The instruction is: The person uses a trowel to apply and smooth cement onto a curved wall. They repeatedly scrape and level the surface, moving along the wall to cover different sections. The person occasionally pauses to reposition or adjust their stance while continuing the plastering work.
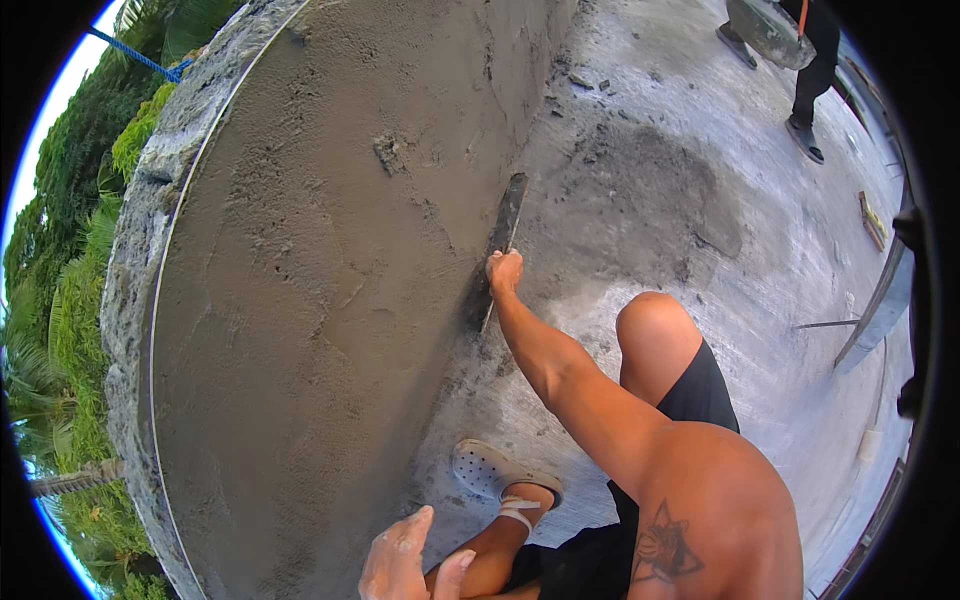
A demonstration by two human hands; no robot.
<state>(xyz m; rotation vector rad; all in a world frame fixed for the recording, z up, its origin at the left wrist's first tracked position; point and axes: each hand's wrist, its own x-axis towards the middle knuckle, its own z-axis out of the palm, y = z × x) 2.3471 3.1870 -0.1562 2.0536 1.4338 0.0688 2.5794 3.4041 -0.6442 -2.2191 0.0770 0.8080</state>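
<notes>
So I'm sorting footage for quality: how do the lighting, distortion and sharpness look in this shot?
Head view: even daylight, no harsh glare; the wet plaster wall reads clearly. Fisheye bends the wall's top edge into a curve, and a black rim rings the picture. The right hand on the trowel is sharp; the left hand at the lower edge is slightly soft.

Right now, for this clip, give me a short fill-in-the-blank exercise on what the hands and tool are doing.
1. The right hand grips a long ____ held against the wet plastered wall.
2. The left hand holds ____.
3. The grey perforated shoe stands on the ____ floor.

Missing words: trowel; nothing; concrete
</notes>
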